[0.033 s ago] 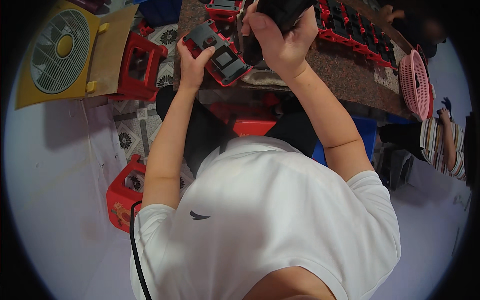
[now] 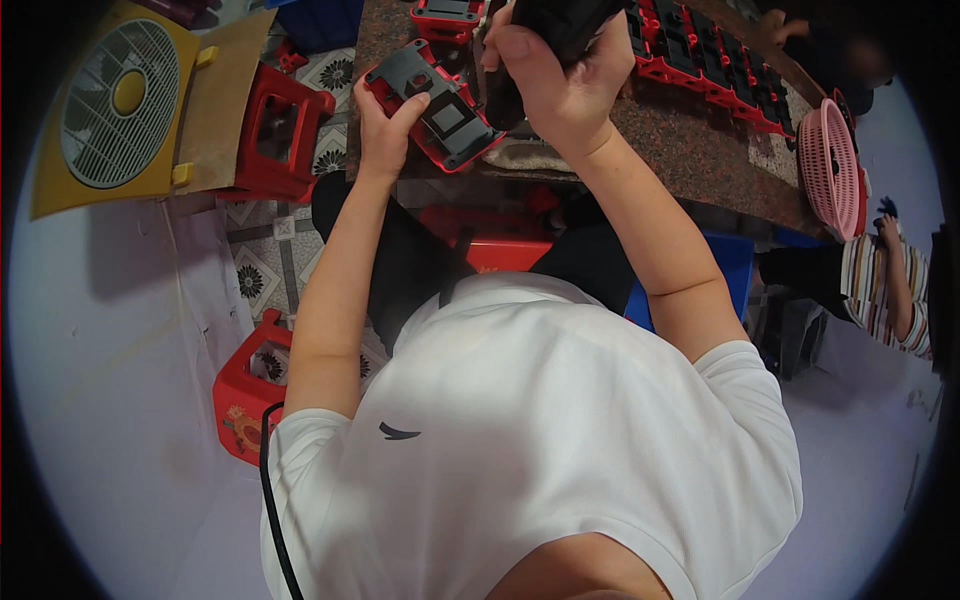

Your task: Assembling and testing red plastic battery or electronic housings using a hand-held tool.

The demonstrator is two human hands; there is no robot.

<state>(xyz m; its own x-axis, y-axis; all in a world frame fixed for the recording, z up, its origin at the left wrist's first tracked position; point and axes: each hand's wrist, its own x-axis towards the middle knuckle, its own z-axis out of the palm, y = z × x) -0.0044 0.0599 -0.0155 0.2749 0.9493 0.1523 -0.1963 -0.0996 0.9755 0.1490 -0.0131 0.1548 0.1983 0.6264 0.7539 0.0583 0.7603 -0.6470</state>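
My left hand [image 2: 385,125] holds a flat red and dark grey plastic housing [image 2: 440,110] by its near left edge, tilted at the front edge of a brown speckled table [image 2: 690,150]. My right hand [image 2: 550,85] is wrapped around a black tool [image 2: 565,20], held upright just right of and above the housing. The tool's tip is hidden behind my hand. Another red and grey housing [image 2: 455,15] lies further back on the table.
A row of several red and black parts [image 2: 700,65] lies along the table's back right, and a pink basket [image 2: 830,165] stands at its right end. On the floor are a yellow fan [image 2: 115,105] and red stools [image 2: 280,130] [image 2: 245,395] at left. Right, a person in a striped sleeve [image 2: 890,290] sits.
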